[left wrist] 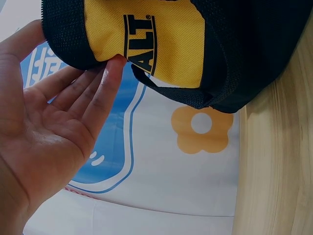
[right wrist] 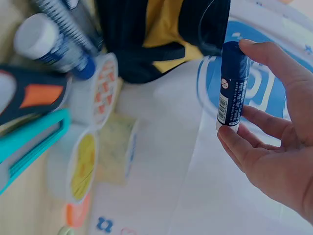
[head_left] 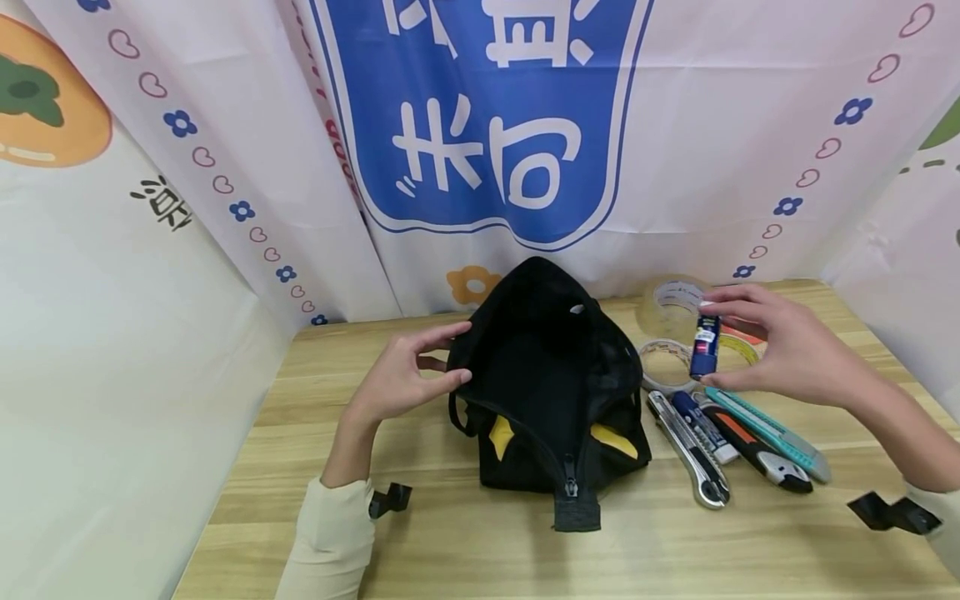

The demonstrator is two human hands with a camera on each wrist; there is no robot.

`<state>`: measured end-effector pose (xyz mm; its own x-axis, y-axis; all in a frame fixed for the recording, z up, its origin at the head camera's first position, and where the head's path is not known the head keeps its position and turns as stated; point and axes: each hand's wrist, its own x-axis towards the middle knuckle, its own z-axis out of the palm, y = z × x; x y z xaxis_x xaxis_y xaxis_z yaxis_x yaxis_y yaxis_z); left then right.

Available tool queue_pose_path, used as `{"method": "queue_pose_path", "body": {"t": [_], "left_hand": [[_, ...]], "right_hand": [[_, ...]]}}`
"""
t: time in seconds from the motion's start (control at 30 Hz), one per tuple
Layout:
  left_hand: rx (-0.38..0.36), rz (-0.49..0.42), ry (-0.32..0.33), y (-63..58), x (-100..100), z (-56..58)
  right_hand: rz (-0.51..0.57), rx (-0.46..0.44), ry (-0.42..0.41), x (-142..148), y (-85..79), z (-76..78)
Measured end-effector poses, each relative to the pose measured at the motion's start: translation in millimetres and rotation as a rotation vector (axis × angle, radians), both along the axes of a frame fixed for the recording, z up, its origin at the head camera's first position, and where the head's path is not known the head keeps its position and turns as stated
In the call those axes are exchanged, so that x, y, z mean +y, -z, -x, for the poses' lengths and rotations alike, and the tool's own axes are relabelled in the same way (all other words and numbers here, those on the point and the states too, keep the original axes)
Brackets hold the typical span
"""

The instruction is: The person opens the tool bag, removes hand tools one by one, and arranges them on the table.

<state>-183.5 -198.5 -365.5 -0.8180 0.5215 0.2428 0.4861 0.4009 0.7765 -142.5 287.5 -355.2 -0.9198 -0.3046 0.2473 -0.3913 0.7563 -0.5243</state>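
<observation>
A black tool bag (head_left: 517, 473) with yellow panels stands unzipped, its dark mouth facing me. My left hand (head_left: 397, 375) holds the left side of its rim, with thumb and fingertips at the edge. In the left wrist view those fingers touch the yellow panel (left wrist: 178, 49) with black lettering. To the right of the bag, my right hand (head_left: 798, 350) pinches a dark blue glue stick (head_left: 705, 343) upright between thumb and fingers. The right wrist view shows the barcode side of this glue stick (right wrist: 232, 93) clear of everything else.
Right of the bag lie a silver utility knife (head_left: 693, 458), a second glue stick (head_left: 705, 429), an orange-and-black knife (head_left: 757, 450) and a teal box cutter (head_left: 780, 433). Behind them are a clear tape roll (head_left: 652, 312) and a white tape roll (head_left: 663, 383). A printed cloth (head_left: 675, 200) hangs at the back.
</observation>
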Motion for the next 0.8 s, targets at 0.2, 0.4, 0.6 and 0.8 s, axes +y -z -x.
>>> {"method": "queue_pose_path", "body": {"t": [0.2, 0.4, 0.6, 0.8], "left_hand": [[-0.001, 0.004, -0.001, -0.5, 0, -0.1], [0.001, 0.005, -0.005, -0.5, -1, -0.2], [0.004, 0.005, -0.002, 0.2, 0, -0.1], [0.006, 0.004, -0.002, 0.5, -1, 0.3]], "right_hand": [[0.061, -0.060, 0.053, 27, 19.3, -5.3], [0.078, -0.111, 0.092, 46, 37.6, -11.1], [0.023, -0.089, 0.105, 68, 60.1, -17.9], [-0.059, -0.026, 0.098, 95, 81.1, -20.4]]}}
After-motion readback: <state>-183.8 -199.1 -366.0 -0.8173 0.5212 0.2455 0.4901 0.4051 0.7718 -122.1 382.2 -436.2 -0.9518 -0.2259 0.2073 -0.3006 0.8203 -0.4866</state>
